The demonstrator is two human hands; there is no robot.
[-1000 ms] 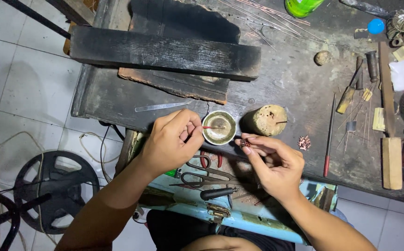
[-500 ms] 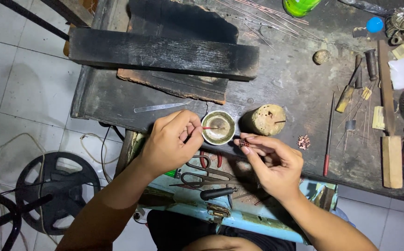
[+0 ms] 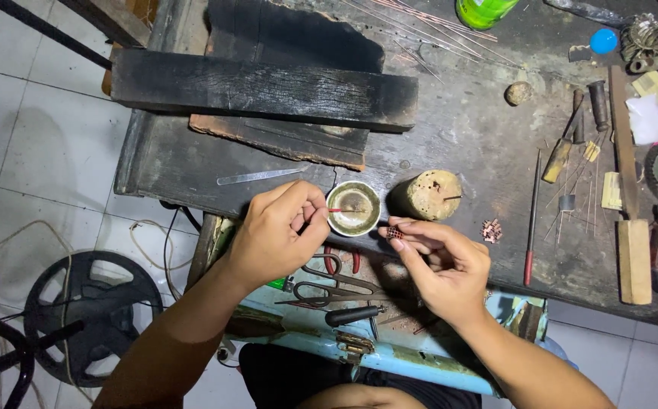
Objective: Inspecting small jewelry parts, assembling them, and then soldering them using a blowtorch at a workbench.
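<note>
Head view, first speaker: What is lying around the hands?

Second: Dark desk (image 3: pixel 465 144) is carrying everything; small metal bowl (image 3: pixel 353 207) is sitting between both hands.

First: And the grips?

Second: Left hand (image 3: pixel 277 235) is pinching a thin red-tipped stick (image 3: pixel 336 210) over the bowl. Right hand (image 3: pixel 442 265) is clamping a tiny copper piece (image 3: pixel 394 232) at its fingertips; probably light, slippery, easily dropped, best pinched by its sides.
</note>
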